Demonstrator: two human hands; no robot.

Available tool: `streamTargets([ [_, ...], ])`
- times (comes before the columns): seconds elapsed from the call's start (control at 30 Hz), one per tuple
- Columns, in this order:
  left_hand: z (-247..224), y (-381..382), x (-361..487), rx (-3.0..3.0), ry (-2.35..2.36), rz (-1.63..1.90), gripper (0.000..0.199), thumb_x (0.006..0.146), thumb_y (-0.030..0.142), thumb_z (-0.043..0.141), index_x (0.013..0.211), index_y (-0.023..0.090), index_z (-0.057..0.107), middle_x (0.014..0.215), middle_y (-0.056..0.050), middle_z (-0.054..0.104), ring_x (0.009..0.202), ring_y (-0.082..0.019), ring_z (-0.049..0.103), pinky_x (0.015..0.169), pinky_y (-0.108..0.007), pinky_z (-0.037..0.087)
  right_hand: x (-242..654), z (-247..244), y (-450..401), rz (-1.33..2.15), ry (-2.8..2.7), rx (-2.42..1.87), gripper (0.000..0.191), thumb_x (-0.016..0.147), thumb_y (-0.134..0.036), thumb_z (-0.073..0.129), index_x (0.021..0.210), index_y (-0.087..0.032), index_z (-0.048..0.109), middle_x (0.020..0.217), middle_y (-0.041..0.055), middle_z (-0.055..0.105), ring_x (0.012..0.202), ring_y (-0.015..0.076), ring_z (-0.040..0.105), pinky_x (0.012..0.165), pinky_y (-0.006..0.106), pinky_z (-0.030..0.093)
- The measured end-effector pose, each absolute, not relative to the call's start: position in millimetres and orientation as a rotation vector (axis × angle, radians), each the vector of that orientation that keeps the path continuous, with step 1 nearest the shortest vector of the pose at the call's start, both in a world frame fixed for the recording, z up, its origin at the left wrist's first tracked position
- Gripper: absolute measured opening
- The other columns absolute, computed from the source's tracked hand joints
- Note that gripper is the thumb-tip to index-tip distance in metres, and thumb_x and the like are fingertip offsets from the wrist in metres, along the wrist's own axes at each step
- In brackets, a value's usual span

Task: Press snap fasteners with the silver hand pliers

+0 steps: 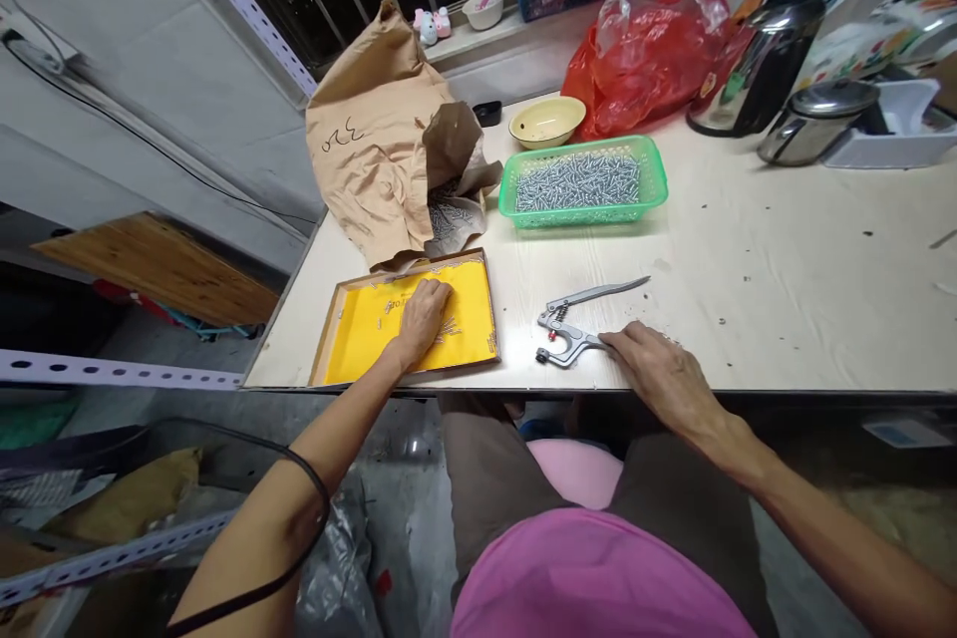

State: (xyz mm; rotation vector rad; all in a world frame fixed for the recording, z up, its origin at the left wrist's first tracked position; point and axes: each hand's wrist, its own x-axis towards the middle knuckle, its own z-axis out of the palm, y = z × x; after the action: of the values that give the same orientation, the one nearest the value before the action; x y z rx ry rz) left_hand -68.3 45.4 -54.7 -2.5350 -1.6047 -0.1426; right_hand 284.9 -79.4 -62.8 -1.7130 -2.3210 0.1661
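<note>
A shallow cardboard tray (327, 337) lined with yellow lies at the table's front left, with small metal pieces (447, 329) scattered in it. My left hand (425, 317) is down in this tray, its fingers bent and drawn together against the yellow sheet; whatever they pinch is hidden. To the right, snap-fastener pliers (574, 343) lie on the table with their handles spread apart. My right hand (662, 369) grips the end of the lower handle, fingers closed around it. The upper handle points freely to the right.
Behind the pliers stands a green basket (656, 181) full of small metal pieces. An opened brown paper bag (374, 150) with similar pieces leans behind the tray. Farther back are a yellow bowl (547, 123), a red plastic bag (643, 60), a kettle (770, 60) and a metal pot (818, 125).
</note>
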Motion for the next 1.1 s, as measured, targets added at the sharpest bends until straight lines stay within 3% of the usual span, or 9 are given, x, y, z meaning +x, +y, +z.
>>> streamTargets([
  [0.27,-56,56,-80,-2.749,-1.554,-0.342,0.024,0.094,0.023,0.038,0.096,0.017,0.061,0.093,-0.008,0.062,0.09,-0.02,0.053,0.081,-0.031,0.042,275,-49,-84,0.113,-2.248,-1.738,0.032,0.096,-0.032,0.035,0.114,-0.022,0.06,0.095,0.0075,0.059,0.074,0.0174,0.058,0.052,0.027,0.038],
  [0.43,-40,60,-76,-2.735,-1.809,-0.532,0.022,0.091,0.026,0.044,0.094,0.017,0.063,0.094,-0.006,0.066,0.09,-0.018,0.057,0.084,-0.029,0.042,216,-18,-61,0.391,-2.202,-1.536,0.039,0.097,-0.036,0.034,0.127,-0.017,0.05,0.105,0.0109,0.065,0.087,0.0208,0.063,0.069,0.029,0.046],
  [0.57,-12,38,-96,-2.396,-2.043,-0.679,0.023,0.091,0.025,0.044,0.098,0.018,0.064,0.099,-0.006,0.066,0.094,-0.019,0.057,0.087,-0.03,0.04,164,-26,-24,0.625,-2.26,-1.674,0.058,0.094,-0.042,0.038,0.139,-0.005,0.033,0.088,0.0159,0.069,0.083,0.0276,0.065,0.069,0.034,0.046],
  [0.7,7,0,-143,-1.916,-2.343,-0.543,0.017,0.086,0.022,0.052,0.092,0.015,0.066,0.108,-0.011,0.063,0.107,-0.023,0.051,0.096,-0.036,0.034,143,-42,1,0.958,-2.241,-1.592,0.044,0.088,-0.026,0.042,0.128,-0.008,0.043,0.069,0.0071,0.069,0.068,0.0221,0.065,0.064,0.028,0.044],
  [0.83,3,-19,-184,-1.694,-2.716,-0.355,0.019,0.084,0.024,0.055,0.094,0.012,0.067,0.103,-0.012,0.066,0.098,-0.025,0.055,0.086,-0.035,0.04,135,-42,1,1.024,-2.13,-1.611,0.041,0.079,-0.015,0.04,0.119,-0.015,0.05,0.056,-0.0008,0.063,0.058,0.0187,0.062,0.063,0.026,0.043],
  [1.0,-10,-21,-197,-1.744,-2.743,-0.316,0.019,0.083,0.027,0.054,0.09,0.019,0.07,0.094,-0.009,0.07,0.091,-0.024,0.061,0.078,-0.032,0.043,124,-37,-32,0.926,-2.13,-1.717,0.043,0.084,-0.022,0.038,0.126,-0.011,0.043,0.076,0.0088,0.068,0.07,0.023,0.064,0.062,0.029,0.041],
  [1.1,-7,-27,-188,-1.783,-2.654,-0.308,0.021,0.083,0.024,0.052,0.091,0.016,0.07,0.098,-0.011,0.068,0.094,-0.026,0.06,0.08,-0.034,0.043,120,-35,-52,0.909,-2.154,-1.775,0.045,0.089,-0.024,0.035,0.131,-0.009,0.036,0.085,0.0132,0.068,0.073,0.0247,0.064,0.062,0.03,0.04],
])
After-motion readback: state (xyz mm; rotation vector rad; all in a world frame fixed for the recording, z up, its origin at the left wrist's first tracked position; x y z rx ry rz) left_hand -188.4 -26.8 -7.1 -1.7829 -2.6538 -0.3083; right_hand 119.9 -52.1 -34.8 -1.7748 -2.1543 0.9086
